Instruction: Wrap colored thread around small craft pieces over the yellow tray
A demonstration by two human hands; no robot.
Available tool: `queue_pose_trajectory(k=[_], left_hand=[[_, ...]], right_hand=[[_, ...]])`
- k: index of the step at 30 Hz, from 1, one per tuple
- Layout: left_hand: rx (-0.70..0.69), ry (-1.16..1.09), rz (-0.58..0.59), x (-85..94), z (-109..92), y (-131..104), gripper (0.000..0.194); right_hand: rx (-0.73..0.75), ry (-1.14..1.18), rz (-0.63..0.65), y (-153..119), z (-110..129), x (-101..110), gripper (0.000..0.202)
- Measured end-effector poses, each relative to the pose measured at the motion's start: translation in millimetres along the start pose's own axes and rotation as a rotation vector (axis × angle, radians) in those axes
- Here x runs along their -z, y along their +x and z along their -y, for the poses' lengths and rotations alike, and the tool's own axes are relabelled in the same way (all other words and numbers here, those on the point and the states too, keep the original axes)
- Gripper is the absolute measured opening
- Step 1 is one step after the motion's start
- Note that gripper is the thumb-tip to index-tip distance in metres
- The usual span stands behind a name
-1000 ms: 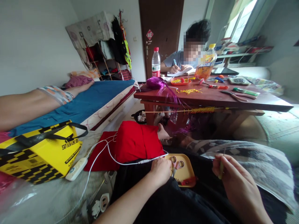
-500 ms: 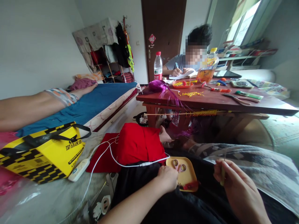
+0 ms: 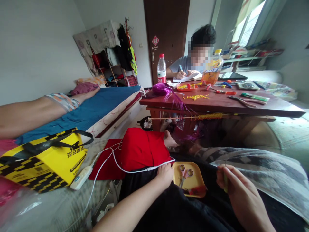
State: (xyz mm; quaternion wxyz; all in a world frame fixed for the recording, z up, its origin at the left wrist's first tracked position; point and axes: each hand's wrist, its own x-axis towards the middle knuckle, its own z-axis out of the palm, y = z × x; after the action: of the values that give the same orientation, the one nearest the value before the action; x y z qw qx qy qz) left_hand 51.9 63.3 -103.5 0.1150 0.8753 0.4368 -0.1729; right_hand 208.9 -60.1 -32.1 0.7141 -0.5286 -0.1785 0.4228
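Note:
My right hand pinches a slim yellow-green piece with a thin tip sticking up; its exact kind is unclear. My left hand rests on the black cloth over my lap, its fingers curled under and partly hidden, so whatever they hold does not show. Just right of it lies a yellow tray with a pair of scissors and a dark red item inside. A white cable with an inline connector passes just above the left hand, across a red cloth bundle.
A dark red table ahead carries bottles, pliers, yellow strips and purple strands. Behind it a person writes. At left stand a yellow bag and a bed with someone lying on it.
My left hand has moved left, off the tray's edge, uncovering the scissors' blades. My right hand has shifted slightly left, still pinching the yellow-green piece. The view has turned a little.

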Motion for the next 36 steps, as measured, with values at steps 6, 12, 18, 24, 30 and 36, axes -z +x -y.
queue_pose_trajectory(k=[6,12,18,24,30,36], left_hand=[[-0.078,0.022,0.049,4.8,-0.1,9.6,0.031],[-0.197,-0.126,-0.010,17.3,7.5,-9.7,0.018],[-0.347,-0.506,-0.049,48.0,20.3,-51.8,0.010],[-0.254,-1.449,0.113,51.2,15.7,-102.0,0.026],[-0.276,-2.004,0.318,31.0,0.7,-119.8,0.038],[-0.241,-1.504,0.026,64.3,0.9,-123.5,0.035]], right_hand=[[-0.014,-0.018,0.039,-2.3,-4.8,-2.5,0.029],[-0.045,0.029,0.059,-3.5,-5.9,-0.1,0.026],[-0.080,0.046,0.071,-3.9,-11.8,-2.3,0.024],[-0.112,0.030,0.119,-10.3,-11.6,-6.9,0.025],[-0.059,-0.043,0.186,-16.4,-10.0,-6.8,0.021],[-0.045,-0.268,0.353,-33.0,6.3,-15.9,0.028]])
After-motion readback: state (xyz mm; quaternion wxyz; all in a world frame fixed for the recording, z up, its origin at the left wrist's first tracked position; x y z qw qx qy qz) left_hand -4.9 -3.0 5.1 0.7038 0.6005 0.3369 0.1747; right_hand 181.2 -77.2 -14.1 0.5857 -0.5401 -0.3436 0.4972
